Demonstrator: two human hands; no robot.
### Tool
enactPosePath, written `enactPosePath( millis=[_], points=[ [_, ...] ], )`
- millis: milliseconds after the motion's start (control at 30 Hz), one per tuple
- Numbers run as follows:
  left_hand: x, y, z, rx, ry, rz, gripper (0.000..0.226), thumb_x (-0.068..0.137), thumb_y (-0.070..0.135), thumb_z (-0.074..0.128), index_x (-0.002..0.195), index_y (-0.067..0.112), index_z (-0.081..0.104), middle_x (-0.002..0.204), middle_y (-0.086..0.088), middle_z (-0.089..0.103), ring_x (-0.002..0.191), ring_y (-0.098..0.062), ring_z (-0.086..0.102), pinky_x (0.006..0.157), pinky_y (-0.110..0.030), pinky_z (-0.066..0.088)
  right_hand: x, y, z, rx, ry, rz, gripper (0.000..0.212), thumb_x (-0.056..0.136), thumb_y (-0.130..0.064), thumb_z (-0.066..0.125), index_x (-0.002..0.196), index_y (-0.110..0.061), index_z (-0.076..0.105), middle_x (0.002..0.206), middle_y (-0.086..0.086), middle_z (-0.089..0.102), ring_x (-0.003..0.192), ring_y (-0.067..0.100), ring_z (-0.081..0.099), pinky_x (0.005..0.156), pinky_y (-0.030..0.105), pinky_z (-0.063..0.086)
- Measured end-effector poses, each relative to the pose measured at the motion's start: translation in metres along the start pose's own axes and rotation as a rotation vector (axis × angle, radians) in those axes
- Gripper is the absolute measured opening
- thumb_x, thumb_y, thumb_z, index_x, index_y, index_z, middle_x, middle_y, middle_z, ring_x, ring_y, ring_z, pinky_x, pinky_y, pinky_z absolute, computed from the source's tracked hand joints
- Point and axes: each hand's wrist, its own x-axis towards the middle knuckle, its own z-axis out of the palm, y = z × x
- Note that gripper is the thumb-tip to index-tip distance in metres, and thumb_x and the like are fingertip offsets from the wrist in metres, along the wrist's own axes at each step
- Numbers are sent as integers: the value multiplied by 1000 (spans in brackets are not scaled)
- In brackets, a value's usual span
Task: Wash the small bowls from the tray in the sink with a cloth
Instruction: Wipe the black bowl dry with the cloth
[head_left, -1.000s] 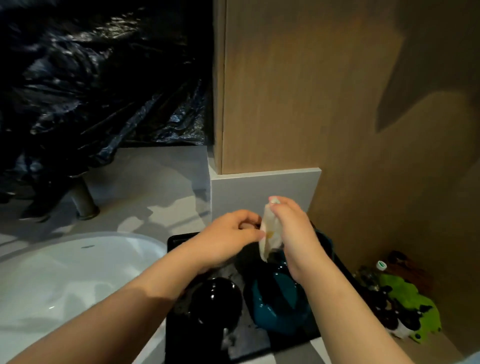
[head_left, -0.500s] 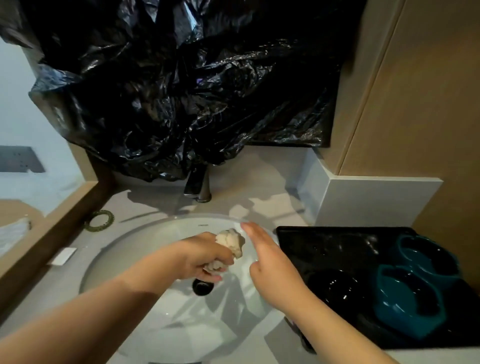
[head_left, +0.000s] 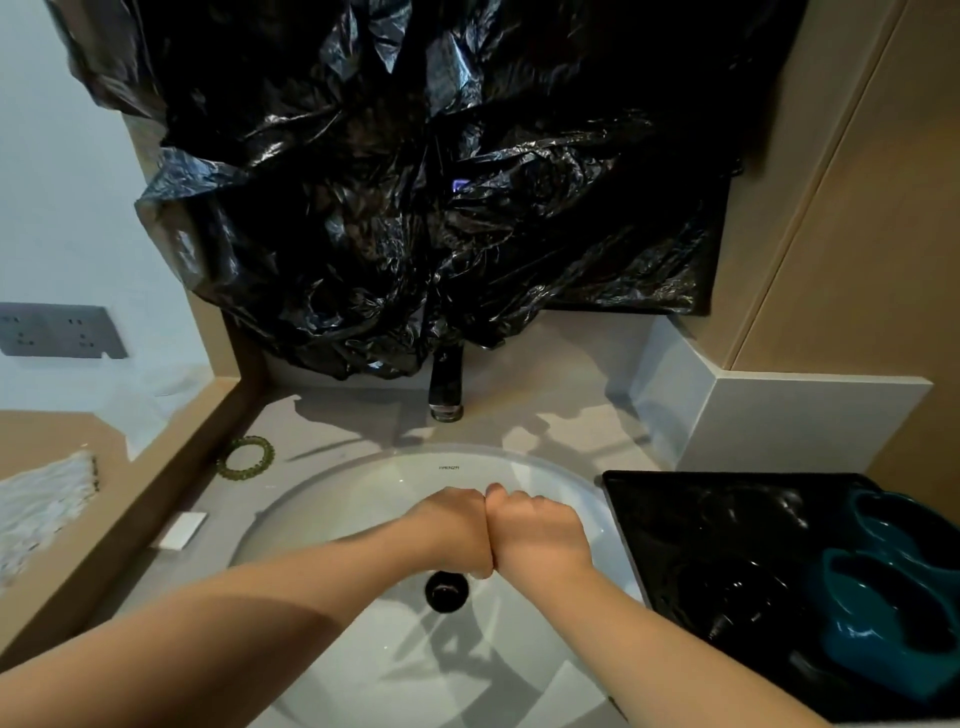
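Hands: a person's left hand (head_left: 452, 535) and right hand (head_left: 540, 535) meet knuckle to knuckle over the middle of the sink (head_left: 332, 499), backs up and touching along their inner edges.
Fingers: on both hands they curl down and under, out of sight; what they hold, if anything, cannot be told from this angle.
Basin room: bare white bowl lies open to the left of the hands and behind them toward the faucet (head_left: 447, 387); the drain (head_left: 447, 590) sits just below the joined hands.
Tray: a black tray (head_left: 670, 514) rests on the counter (head_left: 550, 415) at the right, its left edge just beside the sink's right rim; the right forearm runs close along that edge.
Bowls: two teal bowls (head_left: 883, 644) stand one behind the other against the tray's right side, touching; a black bowl (head_left: 737, 592) sits left of the nearer one, hard to make out on the dark tray.
Overhead: crumpled black plastic sheeting (head_left: 415, 208) hangs down the back wall and covers the faucet's top.
Left margin: a green bead bracelet (head_left: 245, 457) and a small white slip (head_left: 183, 530) lie on the counter between the sink rim and the wooden wall edge.
Right margin: a pale ledge (head_left: 800, 421) closes off the counter behind the tray.
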Motion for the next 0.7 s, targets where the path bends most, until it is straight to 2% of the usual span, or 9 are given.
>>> enactPosePath(
  millis=[100, 167, 233, 333, 467, 500, 600, 700],
  points=[
    [17, -3, 10, 183, 76, 35, 23, 88, 18, 50, 111, 18, 49, 107, -2, 60, 103, -21, 58, 86, -31, 51, 11, 4, 0, 89, -116, 77, 28, 84, -12, 48, 112, -11, 51, 110, 6, 64, 101, 29, 62, 73, 32, 44],
    [23, -3, 10, 294, 130, 75, 25, 91, 17, 47, 115, 16, 55, 116, -2, 61, 111, -22, 58, 91, -31, 49, 15, 10, -1, 169, -168, 114, 28, 84, -16, 45, 110, -16, 55, 110, 2, 62, 99, 24, 60, 71, 28, 42],
    [24, -1, 4, 380, 197, 136, 25, 93, 15, 46, 115, 14, 56, 117, -4, 62, 110, -25, 58, 87, -30, 46, 18, 15, -3, 269, -205, 136, 26, 84, -19, 44, 106, -18, 58, 106, 1, 62, 91, 21, 59, 68, 27, 43],
    [21, -1, -8, 546, 272, 263, 26, 93, 12, 44, 117, 9, 51, 112, -8, 63, 102, -29, 61, 72, -33, 40, 15, 20, -7, 541, -288, 156, 15, 83, -19, 45, 95, -18, 53, 94, 1, 58, 82, 21, 56, 62, 27, 42],
    [15, 2, -15, 733, 432, 483, 13, 85, 12, 51, 97, 8, 54, 81, -6, 65, 69, -27, 63, 53, -28, 32, 0, 26, -12, 939, -436, 310, 8, 77, -8, 49, 79, -14, 44, 62, 2, 35, 49, 14, 29, 45, 22, 23],
    [16, 2, -15, 768, 402, 487, 11, 86, 10, 48, 97, 8, 51, 81, -6, 64, 69, -27, 62, 53, -29, 32, -3, 28, -11, 1022, -485, 355, 11, 75, -6, 49, 75, -14, 43, 57, 1, 31, 47, 13, 23, 43, 22, 19],
    [21, 3, -7, 709, 353, 465, 14, 92, 10, 41, 106, 8, 46, 90, -8, 63, 80, -31, 62, 58, -33, 32, -6, 37, -9, 1168, -590, 392, 17, 72, -3, 51, 69, -16, 39, 52, -2, 28, 44, 11, 19, 41, 22, 16],
    [15, 5, 4, 401, 302, 255, 25, 93, 23, 46, 116, 14, 47, 105, -5, 65, 96, -29, 62, 68, -30, 37, -9, 44, -4, 1318, -599, 352, 12, 78, -6, 53, 77, -16, 47, 51, -3, 33, 43, 10, 19, 40, 20, 16]
  ],
)
